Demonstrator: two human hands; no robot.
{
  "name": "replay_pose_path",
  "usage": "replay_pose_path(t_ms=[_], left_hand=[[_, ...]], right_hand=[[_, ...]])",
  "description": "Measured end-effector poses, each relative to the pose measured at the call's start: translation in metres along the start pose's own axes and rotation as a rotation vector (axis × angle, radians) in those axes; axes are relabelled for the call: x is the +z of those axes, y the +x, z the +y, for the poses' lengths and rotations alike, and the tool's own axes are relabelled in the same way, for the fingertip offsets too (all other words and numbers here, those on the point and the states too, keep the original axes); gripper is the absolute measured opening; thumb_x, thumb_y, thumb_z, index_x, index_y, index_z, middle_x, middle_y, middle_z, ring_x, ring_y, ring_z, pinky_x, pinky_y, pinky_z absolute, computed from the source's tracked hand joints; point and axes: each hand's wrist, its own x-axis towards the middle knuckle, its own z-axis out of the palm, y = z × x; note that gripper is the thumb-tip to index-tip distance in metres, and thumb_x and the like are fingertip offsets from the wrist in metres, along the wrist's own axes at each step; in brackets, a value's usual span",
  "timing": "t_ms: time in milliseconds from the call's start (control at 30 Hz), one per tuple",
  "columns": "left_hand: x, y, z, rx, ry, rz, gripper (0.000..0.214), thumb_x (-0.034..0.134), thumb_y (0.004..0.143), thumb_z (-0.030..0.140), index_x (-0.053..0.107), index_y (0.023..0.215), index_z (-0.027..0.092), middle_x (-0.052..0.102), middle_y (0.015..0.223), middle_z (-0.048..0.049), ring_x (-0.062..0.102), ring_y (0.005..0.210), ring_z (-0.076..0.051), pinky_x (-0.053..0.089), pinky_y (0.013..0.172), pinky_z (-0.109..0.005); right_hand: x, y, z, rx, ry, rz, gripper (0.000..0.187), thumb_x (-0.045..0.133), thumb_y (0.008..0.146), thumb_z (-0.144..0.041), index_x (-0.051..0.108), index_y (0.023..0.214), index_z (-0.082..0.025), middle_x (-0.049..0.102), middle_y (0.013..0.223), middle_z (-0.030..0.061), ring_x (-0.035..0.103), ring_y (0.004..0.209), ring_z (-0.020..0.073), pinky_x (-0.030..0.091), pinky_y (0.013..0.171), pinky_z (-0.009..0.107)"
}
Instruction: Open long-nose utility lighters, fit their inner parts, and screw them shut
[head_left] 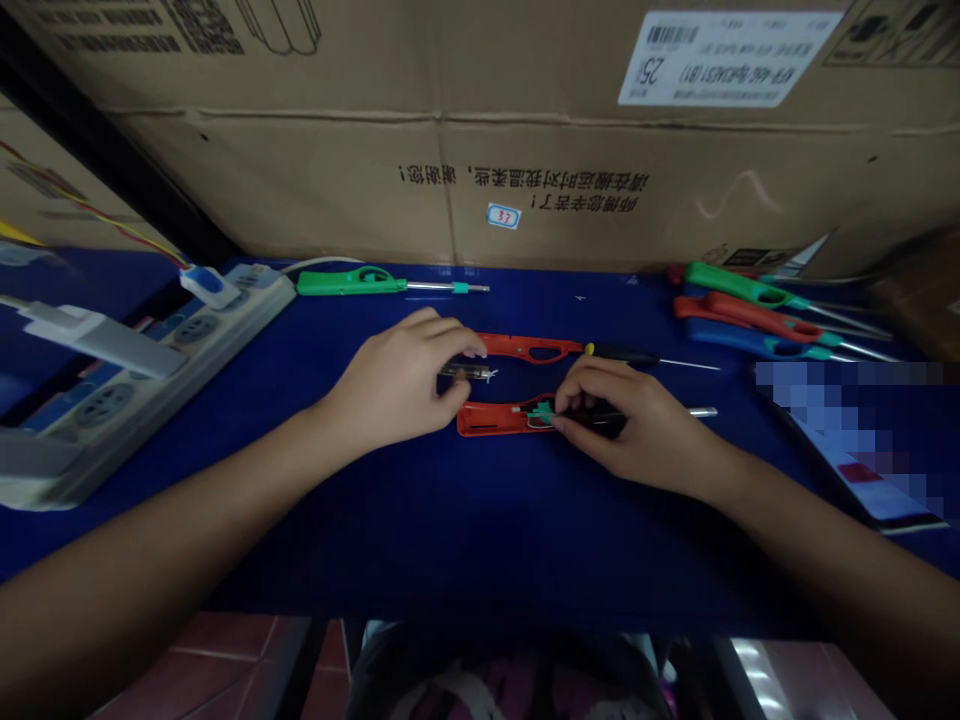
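Note:
An opened red lighter shell (495, 418) lies on the blue table, a green trigger piece (541, 410) and a metal tube (701, 411) set in it. My right hand (630, 425) is closed over its right part, fingers pinched at the green piece. The other red shell half (529, 347) lies just behind. My left hand (401, 380) pinches a small clear and metal part (469, 373) between the two halves. A black-handled screwdriver (637, 356) rests behind my right hand.
A white power strip (150, 350) with a plug sits at the left. A whole green lighter (360, 282) lies at the back. More green, red and blue lighters (757, 315) are piled at the right. Cardboard boxes (480, 130) wall off the rear.

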Motion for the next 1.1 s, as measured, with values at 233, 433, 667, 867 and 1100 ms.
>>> replay_pose_path(t_ms=[233,433,667,867,1100], left_hand=[[0.005,0.004,-0.022,-0.006,-0.126,-0.175,0.022,0.060,0.091,0.021,0.070,0.110,0.019,0.069,0.100,-0.0054,0.065,0.096,-0.021,0.054,0.089,-0.037],[0.003,0.003,-0.011,0.101,-0.263,-0.142,0.026,0.052,0.101,0.024,0.071,0.116,0.016,0.067,0.108,-0.0083,0.067,0.097,-0.017,0.055,0.090,-0.032],[-0.005,-0.001,0.015,0.116,-0.428,-0.296,0.020,0.059,0.097,0.021,0.075,0.108,0.019,0.071,0.096,-0.0039,0.067,0.076,-0.012,0.052,0.069,-0.023],[-0.001,-0.001,0.015,0.118,-0.446,-0.271,0.020,0.061,0.094,0.018,0.076,0.107,0.019,0.072,0.095,-0.0038,0.069,0.079,-0.013,0.054,0.072,-0.023],[0.001,-0.002,0.014,0.130,-0.458,-0.267,0.020,0.061,0.094,0.018,0.076,0.107,0.018,0.070,0.095,-0.0036,0.068,0.080,-0.012,0.053,0.074,-0.023]], right_hand=[[0.004,0.001,-0.001,-0.047,-0.030,-0.053,0.004,0.064,0.093,-0.019,0.061,0.092,-0.022,0.065,0.090,0.0036,0.061,0.088,0.0185,0.049,0.083,0.035],[0.003,0.002,-0.001,-0.038,-0.010,-0.010,0.006,0.063,0.094,-0.016,0.063,0.092,-0.021,0.067,0.088,0.0031,0.061,0.082,0.0169,0.049,0.078,0.032],[0.004,0.002,-0.003,-0.115,0.040,0.000,0.022,0.060,0.095,-0.011,0.071,0.110,-0.023,0.071,0.093,0.0041,0.064,0.087,0.0173,0.050,0.080,0.033],[0.004,0.003,-0.002,-0.109,0.045,0.012,0.014,0.063,0.096,-0.017,0.074,0.103,-0.024,0.071,0.087,0.0041,0.064,0.084,0.0178,0.051,0.078,0.034],[0.006,0.003,-0.003,-0.108,0.033,0.014,0.015,0.063,0.096,-0.016,0.074,0.102,-0.023,0.070,0.087,0.0039,0.063,0.084,0.0175,0.051,0.079,0.035]])
